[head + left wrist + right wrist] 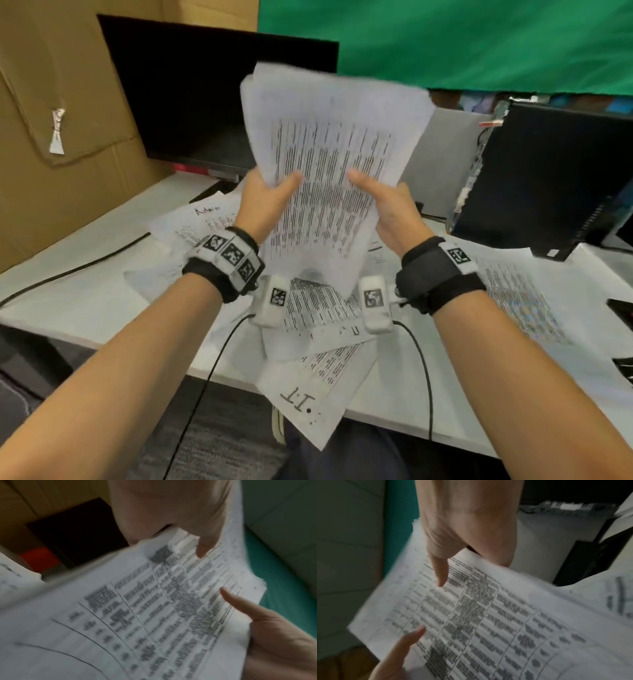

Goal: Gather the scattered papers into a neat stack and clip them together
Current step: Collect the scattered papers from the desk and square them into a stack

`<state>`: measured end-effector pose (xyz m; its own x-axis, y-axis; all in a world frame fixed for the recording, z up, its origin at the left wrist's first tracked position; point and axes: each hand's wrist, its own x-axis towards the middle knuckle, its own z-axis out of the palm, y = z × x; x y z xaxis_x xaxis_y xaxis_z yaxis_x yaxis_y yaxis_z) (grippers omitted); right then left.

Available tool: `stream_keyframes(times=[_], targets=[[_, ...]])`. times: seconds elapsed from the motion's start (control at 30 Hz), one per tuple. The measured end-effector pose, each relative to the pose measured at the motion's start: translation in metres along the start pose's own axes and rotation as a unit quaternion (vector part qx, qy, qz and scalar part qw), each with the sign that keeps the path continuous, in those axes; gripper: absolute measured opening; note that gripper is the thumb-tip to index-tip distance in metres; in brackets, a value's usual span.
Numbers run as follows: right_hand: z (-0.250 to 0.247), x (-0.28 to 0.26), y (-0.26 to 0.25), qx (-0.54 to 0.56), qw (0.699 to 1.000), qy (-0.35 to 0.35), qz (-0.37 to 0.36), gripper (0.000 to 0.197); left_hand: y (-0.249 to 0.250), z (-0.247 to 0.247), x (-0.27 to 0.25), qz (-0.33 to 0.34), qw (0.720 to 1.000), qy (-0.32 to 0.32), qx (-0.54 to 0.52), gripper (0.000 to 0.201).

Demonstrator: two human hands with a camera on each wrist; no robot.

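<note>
Above the desk at twelve o'clock, I see my left hand and right hand gripping the paper bundle, thumbs pressed on top.

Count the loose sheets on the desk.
4: Admin sheet far left, centre sheet below the held bundle, I.T sheet overhanging the near edge, right sheet. Others may hide beneath.

A loose sheet on the bench, at about ten o'clock from the left hand, carries a red handwritten word that seems to read "Admin", though it is blurred. Another sheet hanging over the bench's near edge at six o'clock bears large handwritten letters "I.T", seen upside down. The printed tables on the held papers are too blurred to read in any view.
</note>
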<state>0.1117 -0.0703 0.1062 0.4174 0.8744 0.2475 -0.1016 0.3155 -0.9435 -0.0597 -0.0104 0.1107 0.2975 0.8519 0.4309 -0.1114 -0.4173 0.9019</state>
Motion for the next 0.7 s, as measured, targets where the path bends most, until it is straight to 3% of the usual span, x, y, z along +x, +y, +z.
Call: stream_keyframes(times=[0.1,0.13,0.2,0.27,0.3,0.37,0.43,0.5,0.57,0.6,0.67,0.7], targets=[[0.006,0.019,-0.01,0.04,0.999,0.008,-0.035,0.065,0.018,-0.002,0.015,0.032,0.997,0.053,-0.048,0.012],[0.003,0.02,-0.008,0.034,0.999,0.003,-0.019,0.067,0.018,-0.007,0.016,0.009,0.997,0.057,-0.049,0.015],[-0.008,0.011,0.011,-0.012,0.998,-0.042,0.049,0.072,-0.014,-0.024,0.019,-0.091,0.996,-0.015,-0.016,0.012],[-0.021,-0.003,0.046,-0.046,0.986,-0.097,0.125,0.072,-0.048,-0.038,0.009,-0.201,0.965,-0.129,0.105,0.064],[-0.026,-0.01,0.063,-0.057,0.981,-0.105,0.155,0.074,-0.065,-0.041,0.005,-0.245,0.949,-0.141,0.137,0.075],[-0.025,-0.014,0.086,-0.049,0.977,-0.093,0.184,0.073,-0.084,-0.037,-0.001,-0.248,0.961,-0.07,0.105,0.056],[-0.02,-0.011,0.095,0.027,0.978,-0.071,0.196,0.055,-0.093,-0.027,-0.001,-0.199,0.978,0.046,0.035,0.035],[-0.018,-0.005,0.098,0.064,0.974,-0.065,0.21,0.045,-0.092,-0.022,0.002,-0.178,0.978,0.093,0.062,0.04],[-0.018,-0.003,0.103,0.023,0.968,-0.071,0.241,0.046,-0.099,-0.02,0.007,-0.24,0.962,0.032,0.13,0.066],[-0.019,-0.003,0.106,-0.009,0.962,-0.075,0.261,0.046,-0.105,-0.022,0.009,-0.286,0.941,-0.035,0.176,0.074],[-0.022,-0.001,0.117,-0.076,0.955,-0.03,0.286,0.039,-0.119,-0.03,0.015,-0.338,0.895,-0.121,0.265,0.071],[-0.026,0.0,0.124,-0.106,0.949,0.016,0.296,0.036,-0.132,-0.039,0.021,-0.333,0.895,-0.098,0.281,0.064]])
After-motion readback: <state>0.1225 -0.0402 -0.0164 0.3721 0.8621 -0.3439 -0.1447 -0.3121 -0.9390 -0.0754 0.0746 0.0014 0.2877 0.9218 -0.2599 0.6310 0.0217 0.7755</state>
